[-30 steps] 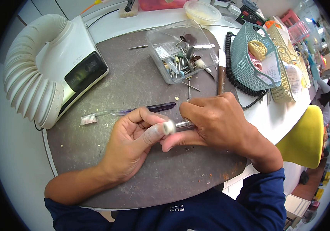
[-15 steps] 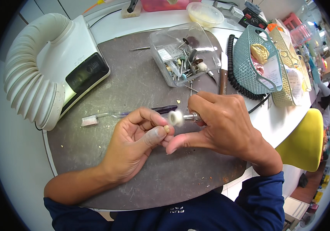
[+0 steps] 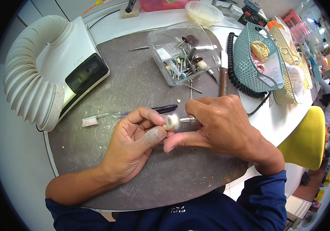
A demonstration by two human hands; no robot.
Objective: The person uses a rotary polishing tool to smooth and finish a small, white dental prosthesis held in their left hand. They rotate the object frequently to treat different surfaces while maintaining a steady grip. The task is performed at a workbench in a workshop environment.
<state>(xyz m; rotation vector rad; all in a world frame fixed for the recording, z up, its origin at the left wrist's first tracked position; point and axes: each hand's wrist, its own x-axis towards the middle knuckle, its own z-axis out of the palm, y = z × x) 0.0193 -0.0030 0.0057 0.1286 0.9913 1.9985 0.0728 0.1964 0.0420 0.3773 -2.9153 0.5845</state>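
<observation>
My left hand (image 3: 134,148) pinches a small cream-coloured dental crown (image 3: 165,127) between thumb and fingers. White dust coats the thumb. My right hand (image 3: 226,123) grips a metal rotary handpiece (image 3: 189,120), and its thumb reaches toward the left fingertips. On the handpiece's tip a round white polishing wheel (image 3: 172,121) is blurred, as if spinning. The wheel meets the crown and partly covers it; exact contact is hard to see. Just beyond the left hand lies a toothbrush (image 3: 89,121) with a clear and purple handle.
A clear plastic box (image 3: 161,71) of burs and polishing discs sits at the far middle of the grey mat (image 3: 172,181). Beside it lies a wooden-handled knife (image 3: 223,81). A white hose unit (image 3: 63,57) stands left; a coiled cord (image 3: 230,65) and a blue basket (image 3: 246,57) are right.
My right hand has moved slightly left, bringing the polishing wheel from beside the crown onto or right against it. My left hand holds nearly the same place.
</observation>
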